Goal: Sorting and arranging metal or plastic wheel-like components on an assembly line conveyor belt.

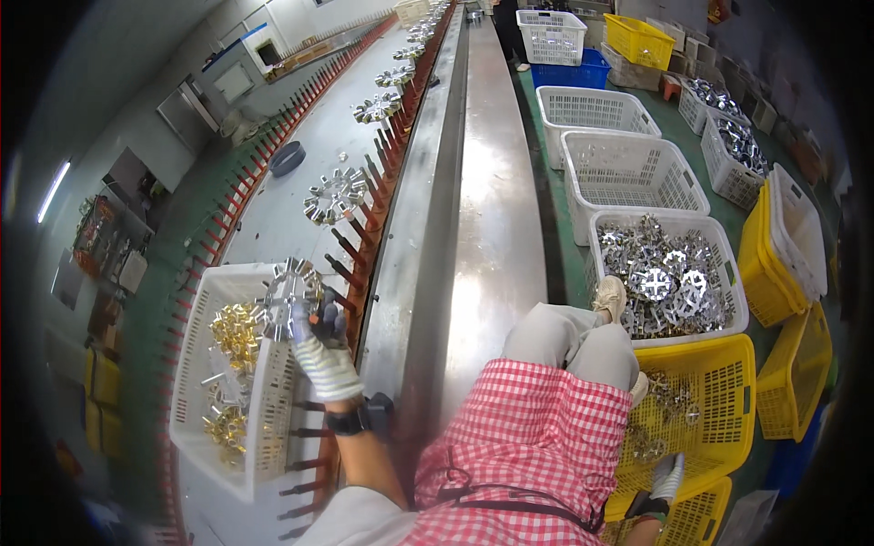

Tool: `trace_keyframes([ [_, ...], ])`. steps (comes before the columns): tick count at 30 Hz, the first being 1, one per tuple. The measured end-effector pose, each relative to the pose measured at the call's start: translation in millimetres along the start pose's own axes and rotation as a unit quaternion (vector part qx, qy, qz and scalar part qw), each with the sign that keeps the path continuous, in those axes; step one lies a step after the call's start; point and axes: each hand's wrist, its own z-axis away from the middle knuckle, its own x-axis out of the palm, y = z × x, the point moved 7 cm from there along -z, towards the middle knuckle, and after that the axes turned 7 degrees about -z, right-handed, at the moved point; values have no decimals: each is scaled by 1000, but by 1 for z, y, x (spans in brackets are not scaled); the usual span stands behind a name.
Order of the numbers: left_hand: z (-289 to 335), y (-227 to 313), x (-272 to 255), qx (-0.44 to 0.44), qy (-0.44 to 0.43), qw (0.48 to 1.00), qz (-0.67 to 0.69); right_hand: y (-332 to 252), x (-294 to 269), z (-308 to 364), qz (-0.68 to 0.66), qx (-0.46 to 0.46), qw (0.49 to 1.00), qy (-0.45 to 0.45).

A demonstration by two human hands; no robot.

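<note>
My left hand (327, 357), in a striped glove with grey fingers, is closed at the edge of a round silver metal piece (289, 296) with blocky prongs. Whether that piece still sits on its pin cannot be made out. Just beside and below it is a white plastic basket (205, 450), holding small gold (233, 332) and silver pieces. Low on the right, my gloved right hand (669, 476) reaches into a yellow basket (724, 387); its fingers look stretched out, with nothing visible in them. Several silver pieces (669, 400) lie in that basket, apart from the hand.
A row of red-based pins (350, 246) runs along the line, several carrying pronged silver pieces (337, 196). A metal ledge (492, 182) lies beside it. White baskets (635, 173) and one heaped with silver pieces (669, 282) stand right. A dark ring (287, 158) lies on the line.
</note>
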Motion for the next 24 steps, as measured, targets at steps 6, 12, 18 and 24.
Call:
trace_keyframes([
  [6, 31, 20, -20, 39, 70, 996, -25, -85, 111, 45, 68, -116, 968, -213],
  [12, 88, 103, 32, 195, -29, 980, -37, -122, 271, 157, 86, -228, 900, -362],
  [18, 14, 67, 7, 379, 116, 794, -461, -81, 370, 266, 53, -174, 826, -534],
  [24, -25, 18, -23, 80, 49, 993, 70, -60, 354, 273, 75, -124, 807, -572],
])
